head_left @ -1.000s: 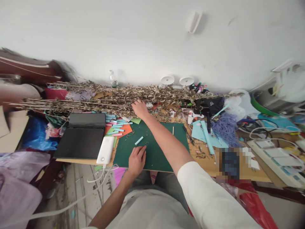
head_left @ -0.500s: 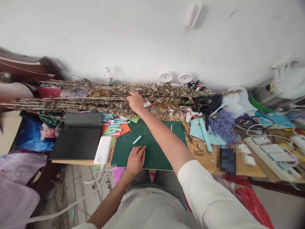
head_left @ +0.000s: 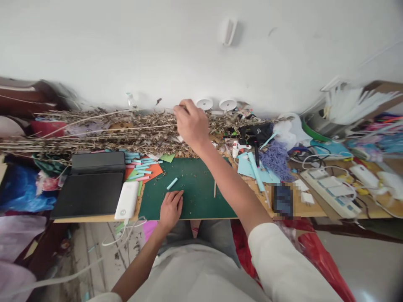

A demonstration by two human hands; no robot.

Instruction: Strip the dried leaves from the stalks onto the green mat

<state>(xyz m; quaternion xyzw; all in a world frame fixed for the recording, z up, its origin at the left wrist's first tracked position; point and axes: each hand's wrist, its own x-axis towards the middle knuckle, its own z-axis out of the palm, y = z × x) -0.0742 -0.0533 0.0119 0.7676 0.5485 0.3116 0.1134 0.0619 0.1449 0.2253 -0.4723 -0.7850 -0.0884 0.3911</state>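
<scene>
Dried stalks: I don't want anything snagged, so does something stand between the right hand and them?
Nothing visible does. The right hand shows in front of the dried stalks, and its fingers seem to pinch one of them. The blue roll lies out of the way on the green mat, nearer the left hand.

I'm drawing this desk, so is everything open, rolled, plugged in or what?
Right hand: pinched on a dried stem
Left hand: resting on the green mat
Small blue paper roll: rolled, lying on the mat
Power bank: cable plugged in
Black folio case: unfolded
Purple yarn: loose, tangled
Power strip: chargers plugged in
</scene>
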